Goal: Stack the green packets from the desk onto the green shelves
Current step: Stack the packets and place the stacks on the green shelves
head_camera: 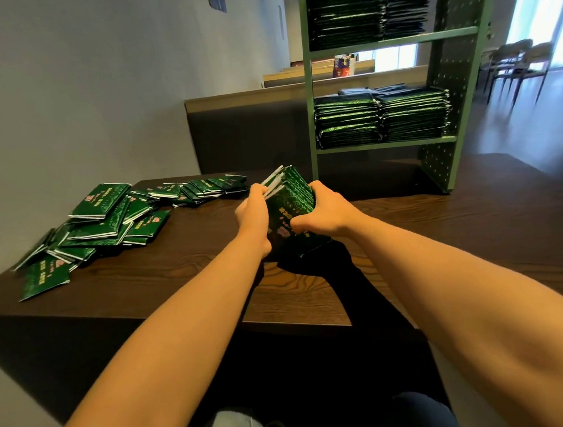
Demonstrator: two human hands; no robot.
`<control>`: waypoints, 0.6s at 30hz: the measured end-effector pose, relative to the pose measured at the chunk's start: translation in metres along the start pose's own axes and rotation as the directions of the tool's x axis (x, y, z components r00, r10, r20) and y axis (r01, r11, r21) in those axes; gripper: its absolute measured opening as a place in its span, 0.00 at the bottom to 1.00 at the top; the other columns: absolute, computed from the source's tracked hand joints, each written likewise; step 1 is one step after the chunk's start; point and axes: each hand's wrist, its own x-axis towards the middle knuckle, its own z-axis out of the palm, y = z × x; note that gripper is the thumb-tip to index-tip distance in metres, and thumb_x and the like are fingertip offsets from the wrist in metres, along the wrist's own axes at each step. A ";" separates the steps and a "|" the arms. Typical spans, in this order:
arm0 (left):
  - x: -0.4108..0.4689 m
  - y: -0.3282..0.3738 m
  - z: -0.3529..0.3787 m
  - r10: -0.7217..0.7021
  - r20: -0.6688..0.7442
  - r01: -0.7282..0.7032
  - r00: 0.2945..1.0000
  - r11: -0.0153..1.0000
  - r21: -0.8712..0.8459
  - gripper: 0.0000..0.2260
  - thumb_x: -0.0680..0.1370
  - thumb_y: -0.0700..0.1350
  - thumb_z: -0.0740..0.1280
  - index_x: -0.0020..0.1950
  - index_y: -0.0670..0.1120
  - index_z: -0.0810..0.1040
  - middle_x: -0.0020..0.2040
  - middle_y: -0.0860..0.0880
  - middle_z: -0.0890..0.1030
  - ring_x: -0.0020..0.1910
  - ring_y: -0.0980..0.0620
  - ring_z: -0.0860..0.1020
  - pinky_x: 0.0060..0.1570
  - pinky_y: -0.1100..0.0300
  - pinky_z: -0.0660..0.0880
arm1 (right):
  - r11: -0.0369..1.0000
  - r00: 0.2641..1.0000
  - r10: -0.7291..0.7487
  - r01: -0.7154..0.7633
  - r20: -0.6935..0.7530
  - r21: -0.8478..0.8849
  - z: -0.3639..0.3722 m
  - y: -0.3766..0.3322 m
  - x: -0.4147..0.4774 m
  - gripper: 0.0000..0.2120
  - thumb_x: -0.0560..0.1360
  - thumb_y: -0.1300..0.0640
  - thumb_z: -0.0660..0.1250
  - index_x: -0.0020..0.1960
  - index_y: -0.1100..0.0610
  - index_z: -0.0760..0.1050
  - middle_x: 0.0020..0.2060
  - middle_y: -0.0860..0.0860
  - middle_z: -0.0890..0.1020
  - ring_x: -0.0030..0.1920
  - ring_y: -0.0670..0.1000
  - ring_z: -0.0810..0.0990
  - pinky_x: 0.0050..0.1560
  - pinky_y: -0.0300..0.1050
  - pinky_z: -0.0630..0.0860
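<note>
A bundle of green packets (290, 197) stands on edge at the middle of the dark wooden desk (447, 231). My left hand (252, 212) grips its left side and my right hand (324, 211) grips its right side. A loose heap of green packets (102, 223) lies at the desk's far left, and a smaller row of packets (202, 188) lies behind it. The green shelves (390, 40) stand behind the desk on the right. Two packet stacks (381, 117) fill the lower shelf and two more packet stacks (367, 12) fill the upper one.
A grey wall (90, 94) runs along the left. A dark bench back (248, 134) stands behind the desk. Chairs (516, 60) and bright windows are at the far right. My knees show at the bottom.
</note>
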 end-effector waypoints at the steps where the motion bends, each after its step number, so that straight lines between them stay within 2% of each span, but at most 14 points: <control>1: 0.003 0.002 -0.003 0.068 -0.054 -0.064 0.996 0.996 0.061 0.09 0.76 0.50 0.65 0.50 0.46 0.78 0.49 0.45 0.81 0.49 0.44 0.81 0.49 0.52 0.77 | 0.994 1.000 0.008 -0.008 0.001 -0.105 -0.004 -0.003 0.000 0.30 0.69 0.49 0.78 0.63 0.49 0.65 0.51 0.49 0.78 0.52 0.52 0.80 0.52 0.48 0.79; 3: 0.010 0.006 -0.010 0.282 -0.068 -0.266 0.957 0.948 0.176 0.08 0.79 0.46 0.63 0.55 0.46 0.78 0.49 0.49 0.78 0.50 0.50 0.78 0.48 0.63 0.74 | 0.946 1.000 0.023 -0.017 0.014 -0.323 -0.012 -0.010 0.001 0.31 0.68 0.43 0.76 0.64 0.50 0.65 0.51 0.51 0.78 0.52 0.56 0.80 0.56 0.54 0.80; 4: 0.008 0.011 -0.012 0.393 0.010 -0.383 0.919 0.889 0.251 0.10 0.80 0.44 0.63 0.60 0.45 0.76 0.50 0.51 0.77 0.50 0.54 0.76 0.46 0.69 0.73 | 0.906 0.999 0.026 -0.009 0.034 -0.423 -0.016 -0.014 0.003 0.32 0.68 0.41 0.76 0.64 0.50 0.65 0.50 0.52 0.78 0.52 0.57 0.80 0.56 0.56 0.80; 5: 0.006 0.015 -0.015 0.477 0.133 -0.492 0.869 0.801 0.342 0.13 0.80 0.43 0.63 0.64 0.45 0.74 0.53 0.51 0.76 0.51 0.56 0.76 0.48 0.71 0.72 | 0.861 0.998 0.030 0.006 0.063 -0.508 -0.019 -0.018 0.005 0.32 0.67 0.40 0.75 0.64 0.50 0.65 0.49 0.52 0.78 0.51 0.58 0.80 0.56 0.56 0.80; 6: 0.010 0.017 -0.018 0.516 0.270 -0.581 0.813 0.687 0.435 0.17 0.78 0.44 0.64 0.68 0.45 0.73 0.58 0.49 0.76 0.56 0.54 0.75 0.53 0.68 0.71 | 0.821 0.995 0.030 0.028 0.092 -0.570 -0.021 -0.022 0.006 0.31 0.67 0.40 0.75 0.62 0.50 0.65 0.49 0.52 0.78 0.50 0.58 0.80 0.54 0.56 0.80; 7: 0.013 0.020 -0.020 0.494 0.404 -0.637 0.770 0.559 0.531 0.22 0.77 0.45 0.66 0.71 0.46 0.71 0.63 0.48 0.75 0.62 0.52 0.74 0.60 0.62 0.70 | 0.790 0.992 0.030 0.052 0.123 -0.611 -0.023 -0.026 0.009 0.30 0.68 0.40 0.76 0.61 0.50 0.65 0.49 0.52 0.78 0.50 0.58 0.80 0.54 0.56 0.80; 9: 0.014 0.025 -0.020 0.309 0.608 -0.682 0.731 0.301 0.667 0.31 0.73 0.47 0.68 0.76 0.46 0.66 0.72 0.45 0.70 0.70 0.49 0.69 0.68 0.54 0.68 | 0.757 0.980 0.046 0.094 0.196 -0.647 -0.026 -0.033 0.013 0.31 0.68 0.42 0.77 0.62 0.51 0.66 0.49 0.52 0.77 0.51 0.56 0.79 0.55 0.56 0.80; 11: 0.013 0.028 -0.015 0.106 0.683 -0.689 0.723 0.040 0.724 0.35 0.70 0.53 0.69 0.75 0.48 0.65 0.71 0.45 0.71 0.69 0.46 0.70 0.68 0.47 0.70 | 0.750 0.964 0.068 0.119 0.256 -0.650 -0.026 -0.038 0.018 0.33 0.67 0.44 0.78 0.65 0.52 0.67 0.52 0.52 0.78 0.53 0.55 0.80 0.58 0.55 0.80; 12: 0.011 0.029 -0.012 0.040 0.685 -0.683 0.727 -0.060 0.728 0.33 0.68 0.56 0.69 0.72 0.49 0.68 0.66 0.45 0.74 0.64 0.45 0.73 0.63 0.45 0.73 | 0.749 0.958 0.074 0.129 0.276 -0.650 -0.024 -0.039 0.020 0.35 0.66 0.44 0.79 0.67 0.52 0.67 0.54 0.52 0.79 0.54 0.55 0.80 0.61 0.55 0.80; 14: 0.009 0.028 -0.008 -0.042 0.660 -0.654 0.750 -0.193 0.732 0.26 0.67 0.56 0.70 0.62 0.50 0.71 0.54 0.47 0.75 0.52 0.45 0.76 0.54 0.43 0.78 | 0.746 0.948 0.106 0.123 0.300 -0.655 -0.019 -0.036 0.022 0.37 0.66 0.44 0.80 0.67 0.53 0.66 0.56 0.52 0.79 0.56 0.55 0.80 0.63 0.56 0.79; 16: 0.012 0.021 -0.007 -0.091 0.628 -0.625 0.773 -0.285 0.727 0.24 0.68 0.54 0.71 0.60 0.49 0.69 0.53 0.47 0.73 0.51 0.45 0.75 0.52 0.42 0.77 | 0.750 0.939 0.151 0.094 0.308 -0.654 -0.014 -0.028 0.023 0.39 0.66 0.44 0.81 0.67 0.54 0.64 0.55 0.52 0.78 0.56 0.55 0.80 0.63 0.56 0.79; 18: 0.013 0.015 -0.008 -0.088 0.624 -0.616 0.777 -0.313 0.723 0.25 0.69 0.54 0.71 0.62 0.49 0.68 0.54 0.47 0.71 0.52 0.45 0.74 0.53 0.43 0.77 | 0.764 0.936 0.168 0.076 0.310 -0.641 -0.011 -0.022 0.023 0.40 0.66 0.45 0.81 0.68 0.54 0.63 0.54 0.52 0.78 0.55 0.55 0.80 0.63 0.56 0.79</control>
